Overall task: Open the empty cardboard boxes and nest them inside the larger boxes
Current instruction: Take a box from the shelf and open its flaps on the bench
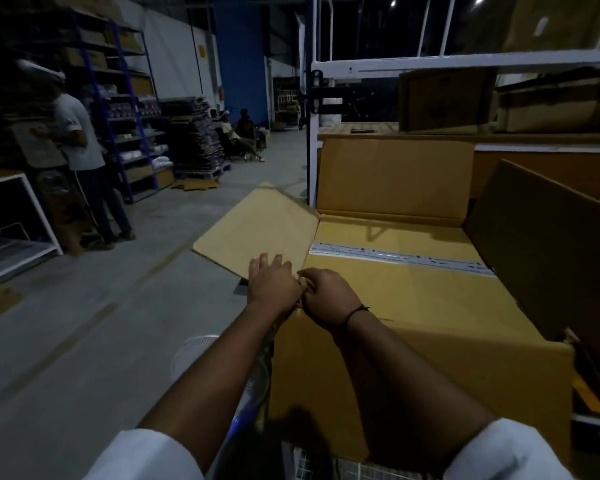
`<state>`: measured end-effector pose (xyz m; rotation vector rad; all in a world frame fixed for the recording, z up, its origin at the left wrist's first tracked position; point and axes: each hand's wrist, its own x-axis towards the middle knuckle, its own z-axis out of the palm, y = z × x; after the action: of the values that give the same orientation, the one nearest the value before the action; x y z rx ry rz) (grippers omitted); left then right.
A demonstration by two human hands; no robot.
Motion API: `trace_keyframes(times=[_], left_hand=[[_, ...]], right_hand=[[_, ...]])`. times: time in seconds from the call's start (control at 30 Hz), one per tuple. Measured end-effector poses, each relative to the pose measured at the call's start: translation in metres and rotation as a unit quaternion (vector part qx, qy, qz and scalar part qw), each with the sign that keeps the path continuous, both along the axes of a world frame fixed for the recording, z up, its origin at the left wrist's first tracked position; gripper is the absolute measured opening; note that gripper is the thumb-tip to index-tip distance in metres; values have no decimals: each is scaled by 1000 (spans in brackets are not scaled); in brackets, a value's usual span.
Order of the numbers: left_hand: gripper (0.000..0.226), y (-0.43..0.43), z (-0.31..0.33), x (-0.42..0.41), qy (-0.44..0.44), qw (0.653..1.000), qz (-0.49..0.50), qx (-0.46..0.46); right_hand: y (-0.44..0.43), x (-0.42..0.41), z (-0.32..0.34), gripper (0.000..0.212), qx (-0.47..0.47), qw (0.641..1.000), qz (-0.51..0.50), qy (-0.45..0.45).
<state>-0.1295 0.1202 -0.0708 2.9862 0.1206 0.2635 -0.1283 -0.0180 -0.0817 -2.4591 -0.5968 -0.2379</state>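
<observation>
A large brown cardboard box (413,341) stands in front of me with its flaps spread. Its left flap (257,226) lies out flat over the floor, the far flap (392,174) stands upright and the right flap (541,251) tilts up. Inside lies a second box (395,282) with a strip of pale tape (402,257) along its seam. My left hand (274,284) rests with straight fingers on the near edge of the left flap. My right hand (329,294) has its fingers curled over the box's near left corner, touching the left hand.
A white metal rack (430,64) behind the box holds more cartons (444,102). On the left, a person (80,150) stands at blue shelving (129,109), and others sit further back. A white fan (194,351) stands by my left arm. Grey floor stretches to the left.
</observation>
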Motion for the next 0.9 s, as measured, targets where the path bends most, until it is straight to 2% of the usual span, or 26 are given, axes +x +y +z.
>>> trace_keyframes(times=[0.07, 0.13, 0.2, 0.23, 0.33, 0.4, 0.53, 0.63, 0.77, 0.9], left_hand=[[56, 6, -8, 4, 24, 997, 26, -61], [75, 15, -15, 11, 67, 990, 59, -108], [97, 26, -22, 29, 101, 990, 49, -87], [97, 28, -23, 35, 121, 989, 47, -76], [76, 23, -12, 45, 148, 978, 87, -118], [73, 15, 0, 41, 145, 978, 83, -122], [61, -1, 5, 40, 99, 988, 45, -108], [54, -9, 3, 44, 78, 994, 39, -61], [52, -11, -2, 44, 83, 995, 41, -31], [56, -10, -3, 45, 78, 996, 33, -36]], right_hand=[[-6, 0, 1, 34, -10, 1000, -2, -24], [-16, 1, 4, 31, -18, 998, -6, -52], [-31, 5, 7, 33, -20, 998, -14, -50], [-41, 9, 8, 34, -23, 999, -19, -41], [-72, 20, 8, 41, -27, 998, -54, -10], [-91, 28, 6, 45, -29, 995, -94, 3], [-121, 48, 6, 50, -34, 989, -141, 24], [-137, 68, 10, 56, -59, 985, -163, 21], [-146, 90, 11, 63, -107, 978, -172, 52], [-145, 96, 10, 58, -120, 975, -169, 75]])
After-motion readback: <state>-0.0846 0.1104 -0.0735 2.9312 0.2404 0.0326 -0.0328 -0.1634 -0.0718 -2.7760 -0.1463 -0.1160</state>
